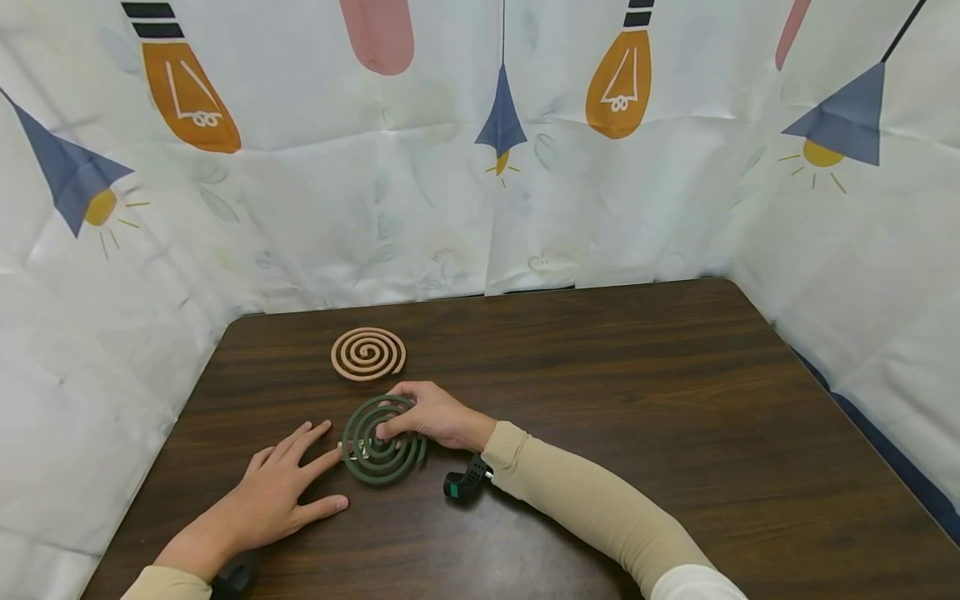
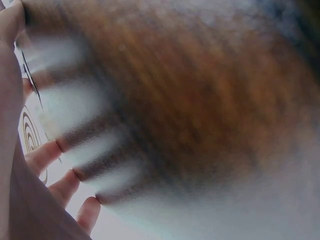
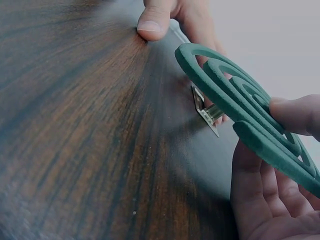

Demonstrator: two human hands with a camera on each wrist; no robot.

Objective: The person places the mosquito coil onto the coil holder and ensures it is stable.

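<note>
My right hand (image 1: pixel 442 417) pinches a green mosquito coil (image 3: pixel 210 82) near its middle, thumb on top and the other fingers beneath. The coil is tilted over the table in the right wrist view. Under it stands a small metal coil stand (image 3: pixel 205 111), its upright part reaching toward the coil's underside. My left hand (image 1: pixel 273 496) lies palm down on the table with fingers spread. Its index fingertip reaches the stand's left end in the head view. The left wrist view shows those fingertips (image 2: pixel 89 212) on the tabletop.
A tan mosquito coil (image 1: pixel 335 354) lies flat on the dark wooden table (image 1: pixel 637 375), just beyond the green one. A black wrist camera (image 1: pixel 463 483) hangs under my right wrist. White printed cloth (image 1: pixel 450 225) encloses the table's back and sides.
</note>
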